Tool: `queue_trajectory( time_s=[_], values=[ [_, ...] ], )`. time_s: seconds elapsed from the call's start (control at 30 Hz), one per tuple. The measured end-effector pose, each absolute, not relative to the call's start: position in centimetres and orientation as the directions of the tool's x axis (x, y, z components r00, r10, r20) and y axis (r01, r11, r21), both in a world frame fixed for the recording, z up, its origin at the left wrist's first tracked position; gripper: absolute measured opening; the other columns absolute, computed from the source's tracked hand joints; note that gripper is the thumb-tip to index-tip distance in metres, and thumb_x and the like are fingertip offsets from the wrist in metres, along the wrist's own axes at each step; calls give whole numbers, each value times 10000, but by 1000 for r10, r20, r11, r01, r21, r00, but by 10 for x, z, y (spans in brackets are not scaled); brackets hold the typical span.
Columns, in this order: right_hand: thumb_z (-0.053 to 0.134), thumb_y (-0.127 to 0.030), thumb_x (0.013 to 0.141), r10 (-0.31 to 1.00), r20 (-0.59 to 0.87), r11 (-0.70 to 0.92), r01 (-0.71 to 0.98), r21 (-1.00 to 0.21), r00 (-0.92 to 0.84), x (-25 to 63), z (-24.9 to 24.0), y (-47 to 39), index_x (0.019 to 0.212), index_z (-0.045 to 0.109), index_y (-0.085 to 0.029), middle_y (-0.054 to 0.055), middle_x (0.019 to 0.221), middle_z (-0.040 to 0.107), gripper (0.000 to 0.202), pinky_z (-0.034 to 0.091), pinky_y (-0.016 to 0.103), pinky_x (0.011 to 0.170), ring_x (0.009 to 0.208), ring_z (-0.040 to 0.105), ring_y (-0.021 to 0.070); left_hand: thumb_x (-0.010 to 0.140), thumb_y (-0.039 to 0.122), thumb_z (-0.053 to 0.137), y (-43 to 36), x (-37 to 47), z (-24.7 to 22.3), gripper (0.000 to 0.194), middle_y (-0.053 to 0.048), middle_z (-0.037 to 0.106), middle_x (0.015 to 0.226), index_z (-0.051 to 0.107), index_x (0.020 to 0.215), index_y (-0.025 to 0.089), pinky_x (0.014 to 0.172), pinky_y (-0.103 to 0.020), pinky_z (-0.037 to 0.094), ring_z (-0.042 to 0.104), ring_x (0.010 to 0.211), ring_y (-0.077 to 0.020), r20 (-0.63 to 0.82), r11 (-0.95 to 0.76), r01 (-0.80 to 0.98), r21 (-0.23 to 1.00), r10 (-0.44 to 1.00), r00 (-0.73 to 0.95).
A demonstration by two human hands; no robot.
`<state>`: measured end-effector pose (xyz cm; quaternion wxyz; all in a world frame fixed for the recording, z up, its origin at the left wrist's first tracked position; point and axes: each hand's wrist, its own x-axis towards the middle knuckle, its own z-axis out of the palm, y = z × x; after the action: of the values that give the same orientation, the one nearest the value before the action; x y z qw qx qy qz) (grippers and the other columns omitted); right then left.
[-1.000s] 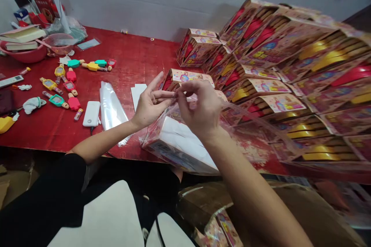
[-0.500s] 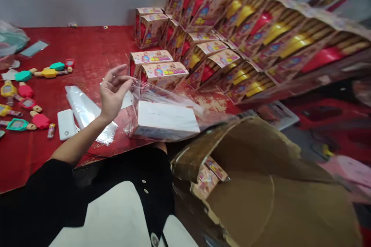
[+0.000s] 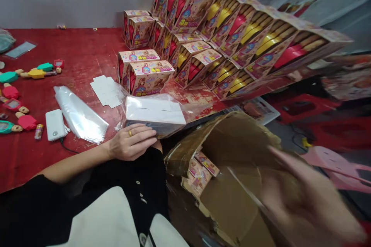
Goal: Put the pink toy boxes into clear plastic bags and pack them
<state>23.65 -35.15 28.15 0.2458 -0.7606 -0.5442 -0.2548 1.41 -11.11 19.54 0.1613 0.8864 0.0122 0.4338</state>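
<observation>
A white box [image 3: 156, 110] inside a clear plastic bag [image 3: 189, 112] sits at the front edge of the red table. My left hand [image 3: 135, 141], with a ring on one finger, presses against the box's near side, its fingers together and the thumb hidden. My right hand [image 3: 307, 197] is smeared by motion over the open cardboard carton [image 3: 232, 142] on the right; what its fingers hold, if anything, is unclear. A thin pale streak shows beside it. Small printed boxes [image 3: 203, 171] lie inside the carton.
Printed boxes with red and yellow contents [image 3: 232, 27] are stacked at the back right. Left of the bagged box are a flat white card [image 3: 106, 90], clear plastic sleeves [image 3: 81, 115], a white power bank [image 3: 55, 125] and several colourful toys [image 3: 27, 121]. A pink stool [image 3: 333, 162] stands right.
My left hand has let go of the bag's upper edge and come down onto the box's near side. My right hand has come into view at the right. The view has shifted slightly.
</observation>
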Motion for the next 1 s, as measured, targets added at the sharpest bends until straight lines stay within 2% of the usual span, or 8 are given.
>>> queue_trajectory(
  time_s=[0.1, 0.13, 0.23, 0.4, 0.53, 0.77, 0.87, 1.0],
  values=[
    [475, -202, 950, 848, 528, 42, 999, 6, -39, 265, 284, -275, 1586, 403, -258, 152, 1477, 580, 643, 489, 557, 1143, 1432, 507, 311, 998, 216, 545, -118, 19, 188, 328, -126, 722, 1299, 610, 1312, 146, 1129, -466, 540, 662, 1283, -233, 755, -996, -34, 79, 37, 654],
    [451, -187, 957, 881, 462, 92, 995, 43, -102, 276, 284, -251, 1459, 574, -208, 152, 1364, 668, 517, 479, 572, 1140, 1333, 601, 315, 998, 204, 542, -118, 21, 188, 324, -128, 723, 1300, 610, 1306, 131, 1130, -472, 537, 658, 1290, -242, 747, -1000, 5, 26, 23, 664],
    [471, -198, 962, 878, 425, 199, 975, 94, -220, 301, 279, -210, 953, 789, -212, 73, 928, 795, 319, 520, 522, 1075, 877, 756, 237, 1014, 202, 513, -110, 26, 189, 309, -142, 715, 1313, 615, 1287, 100, 1145, -515, 513, 659, 1286, -264, 704, -992, 130, 4, 95, 704],
    [537, -207, 963, 699, 687, 214, 975, 63, -198, 310, 261, -227, 912, 777, -227, 17, 861, 798, 246, 565, 349, 993, 742, 751, 151, 1031, 188, 460, -102, 38, 198, 276, -136, 732, 1272, 650, 1216, 112, 1097, -504, 544, 703, 1199, -238, 656, -976, 148, 159, 216, 723],
    [591, -271, 900, 655, 756, 144, 979, -143, 14, 304, 255, -225, 849, 776, -215, 43, 821, 792, 199, 594, 363, 876, 740, 756, 202, 1030, 185, 451, -103, 45, 198, 302, -152, 707, 1312, 634, 1258, 109, 1045, -428, 581, 677, 1242, -229, 633, -977, 122, 175, 207, 746],
    [643, -347, 758, 758, 503, -54, 809, -586, 415, 301, 273, -211, 816, 792, -206, 74, 796, 779, 213, 574, 373, 733, 749, 738, 261, 1016, 122, 396, -99, 49, 185, 413, -190, 601, 1463, 566, 1389, 83, 1156, -490, 482, 561, 1406, -250, 512, -978, 211, 2, 182, 840],
    [613, -375, 805, 810, 529, 33, 881, -471, 252, 289, 294, -212, 968, 774, -180, 107, 956, 783, 301, 565, 395, 842, 879, 737, 265, 1025, 154, 418, -101, 48, 180, 393, -183, 618, 1447, 581, 1373, 77, 1186, -496, 446, 582, 1383, -245, 506, -973, 229, -42, 177, 844],
    [585, -424, 848, 843, 535, 114, 990, -87, -51, 259, 307, -191, 1044, 715, -137, 175, 1028, 734, 371, 521, 427, 837, 938, 678, 307, 1020, 179, 460, -104, 48, 173, 390, -183, 619, 1447, 577, 1378, 76, 1222, -509, 398, 580, 1383, -239, 543, -967, 247, -61, 175, 821]
  ],
)
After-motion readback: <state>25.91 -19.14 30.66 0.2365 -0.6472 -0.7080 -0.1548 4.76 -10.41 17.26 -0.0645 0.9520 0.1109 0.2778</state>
